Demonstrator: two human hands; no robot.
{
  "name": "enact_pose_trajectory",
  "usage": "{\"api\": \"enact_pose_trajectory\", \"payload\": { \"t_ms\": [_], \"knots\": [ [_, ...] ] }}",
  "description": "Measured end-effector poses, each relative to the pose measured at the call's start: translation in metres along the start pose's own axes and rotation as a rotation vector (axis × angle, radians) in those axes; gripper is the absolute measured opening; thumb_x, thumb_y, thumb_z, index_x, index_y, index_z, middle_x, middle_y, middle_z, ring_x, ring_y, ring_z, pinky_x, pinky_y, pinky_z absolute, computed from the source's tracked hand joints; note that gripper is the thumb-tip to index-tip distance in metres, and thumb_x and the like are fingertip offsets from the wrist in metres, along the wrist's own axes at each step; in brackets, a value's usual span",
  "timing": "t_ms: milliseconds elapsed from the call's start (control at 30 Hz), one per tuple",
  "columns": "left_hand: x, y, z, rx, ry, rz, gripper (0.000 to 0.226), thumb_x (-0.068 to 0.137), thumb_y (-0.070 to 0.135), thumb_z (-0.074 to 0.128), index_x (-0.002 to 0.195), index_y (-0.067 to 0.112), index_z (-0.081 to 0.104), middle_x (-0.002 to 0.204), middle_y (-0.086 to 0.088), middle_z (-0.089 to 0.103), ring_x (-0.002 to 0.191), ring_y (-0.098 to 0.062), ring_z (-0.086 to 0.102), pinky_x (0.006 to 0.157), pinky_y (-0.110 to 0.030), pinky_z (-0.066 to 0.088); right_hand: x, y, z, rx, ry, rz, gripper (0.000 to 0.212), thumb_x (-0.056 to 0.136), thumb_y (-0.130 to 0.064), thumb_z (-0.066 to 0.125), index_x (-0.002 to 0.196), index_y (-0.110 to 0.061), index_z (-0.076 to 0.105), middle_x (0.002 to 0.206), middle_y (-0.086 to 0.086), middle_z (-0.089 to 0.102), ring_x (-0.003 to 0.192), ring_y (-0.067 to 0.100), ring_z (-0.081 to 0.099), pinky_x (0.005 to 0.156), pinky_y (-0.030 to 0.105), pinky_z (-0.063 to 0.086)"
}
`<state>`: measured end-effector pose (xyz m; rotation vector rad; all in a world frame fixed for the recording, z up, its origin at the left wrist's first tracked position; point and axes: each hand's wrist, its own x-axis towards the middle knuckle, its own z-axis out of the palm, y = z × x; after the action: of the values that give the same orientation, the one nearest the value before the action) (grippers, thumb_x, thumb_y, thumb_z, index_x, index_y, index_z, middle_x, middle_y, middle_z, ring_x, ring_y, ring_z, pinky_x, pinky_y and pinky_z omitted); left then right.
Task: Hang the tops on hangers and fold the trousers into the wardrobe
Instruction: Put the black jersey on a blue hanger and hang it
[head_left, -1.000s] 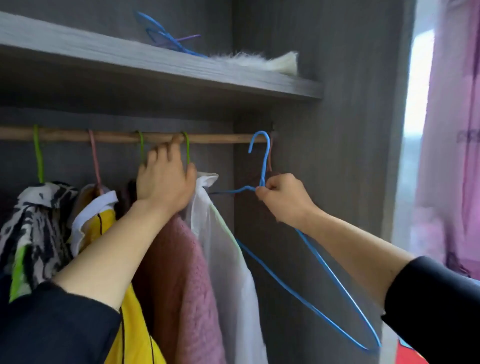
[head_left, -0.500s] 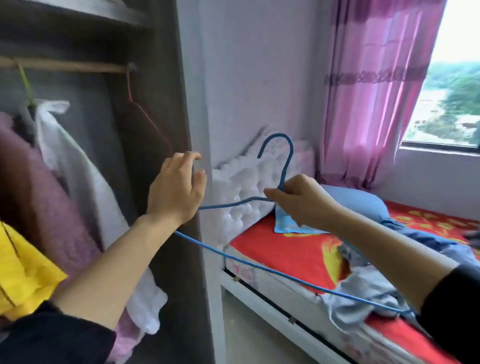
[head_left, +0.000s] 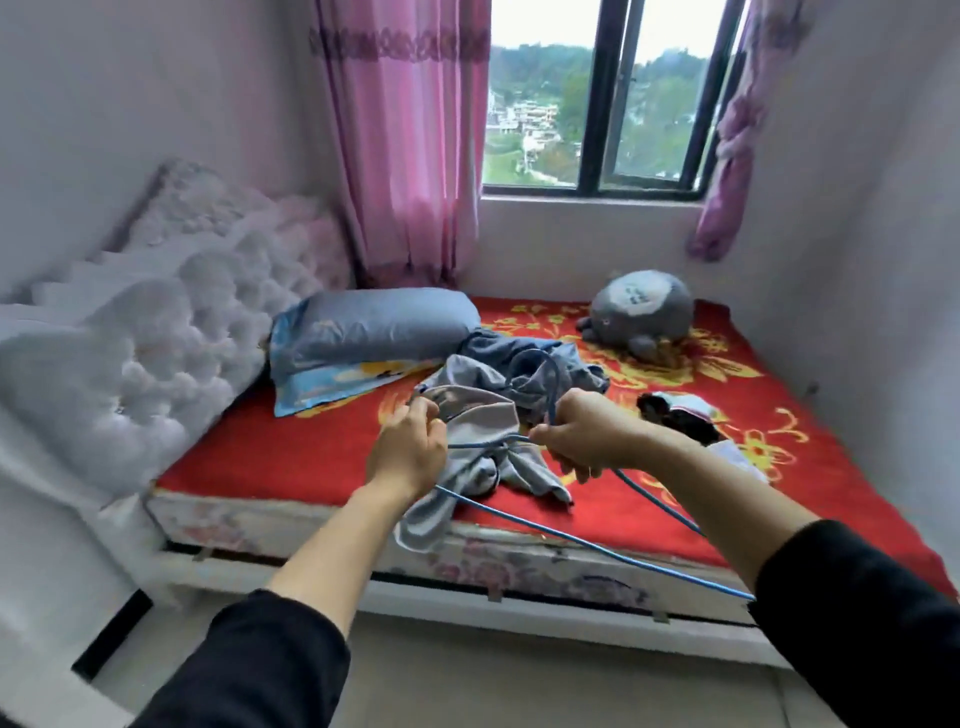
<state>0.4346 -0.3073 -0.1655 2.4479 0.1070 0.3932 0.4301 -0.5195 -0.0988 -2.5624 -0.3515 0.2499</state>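
Right hand (head_left: 587, 436) is clamped on the neck of the blue wire hanger (head_left: 597, 545), with the hook standing up above the knuckles and the long bottom wire running down toward five o'clock past the sleeve. Left hand (head_left: 410, 447) sits just at nine o'clock of it, fingers curled at the upper edge of the grey-blue garment heap (head_left: 483, 415). Blur hides whether they have closed on the cloth.

A second ago that hanger was up by the wardrobe rail, with the left hand on the rail among tops already hung. Half a second ago the view was swinging away from the wardrobe. Now the wardrobe is out of sight, both hands are over the bed (head_left: 291, 452), and the hanger has come along empty. I judge that an empty hanger has been fetched and the next top is about to be picked out of the heap. Several pieces remain to be dealt with.

The heap lies mid-bed, one end drooping over the near edge. A dark garment (head_left: 670, 415) lies at three o'clock of it, a pillow (head_left: 374, 322) at ten o'clock and a grey plush toy (head_left: 641, 312) at two o'clock.

No brand or label is legible. The pale marks on the toy are too blurred to read.
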Motion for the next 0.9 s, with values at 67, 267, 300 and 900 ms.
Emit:
{"api": "enact_pose_trajectory", "payload": {
  "t_ms": [67, 267, 300, 900],
  "knots": [
    [0.023, 0.012, 0.044, 0.001, -0.085, 0.007, 0.028, 0.094, 0.019, 0.043, 0.118, 0.01, 0.055, 0.119, -0.017, 0.059, 0.114, -0.033, 0.051, 0.094, -0.037, 0.039, 0.016, 0.038, -0.005, 0.043, -0.027, 0.102, 0.036, 0.091, -0.022, 0.051, 0.059, -0.005, 0.059, 0.05, 0.006, 0.062, 0.038, 0.018, 0.057, 0.039, 0.023, 0.046],
    [0.094, 0.046, 0.174, 0.11, -0.22, 0.131, 0.032, 0.094, 0.021, 0.044, 0.124, 0.014, 0.051, 0.125, -0.012, 0.052, 0.12, -0.028, 0.04, 0.102, -0.037, 0.032, 0.07, 0.153, -0.016, 0.169, -0.06, 0.343, 0.028, 0.092, -0.015, 0.042, 0.096, 0.001, 0.065, 0.06, 0.009, 0.063, 0.036, 0.016, 0.053, 0.038, 0.022, 0.043],
    [0.106, 0.053, 0.193, 0.101, -0.257, 0.14, 0.032, 0.094, 0.021, 0.044, 0.125, 0.014, 0.05, 0.126, -0.011, 0.051, 0.121, -0.028, 0.038, 0.102, -0.038, 0.032, 0.078, 0.173, -0.018, 0.178, -0.056, 0.382, 0.028, 0.091, -0.014, 0.041, 0.097, -0.001, 0.065, 0.058, 0.007, 0.061, 0.034, 0.014, 0.051, 0.037, 0.021, 0.041],
    [0.217, 0.214, 0.542, 0.16, -0.736, 0.145, 0.037, 0.093, 0.022, 0.041, 0.128, 0.015, 0.046, 0.128, -0.011, 0.048, 0.122, -0.029, 0.037, 0.098, -0.042, 0.038, 0.165, 0.542, -0.113, 0.365, 0.29, 0.737, 0.04, 0.09, -0.008, 0.043, 0.12, -0.02, 0.067, 0.055, -0.019, 0.046, 0.055, 0.011, 0.048, 0.057, 0.02, 0.041]
  ]
}}
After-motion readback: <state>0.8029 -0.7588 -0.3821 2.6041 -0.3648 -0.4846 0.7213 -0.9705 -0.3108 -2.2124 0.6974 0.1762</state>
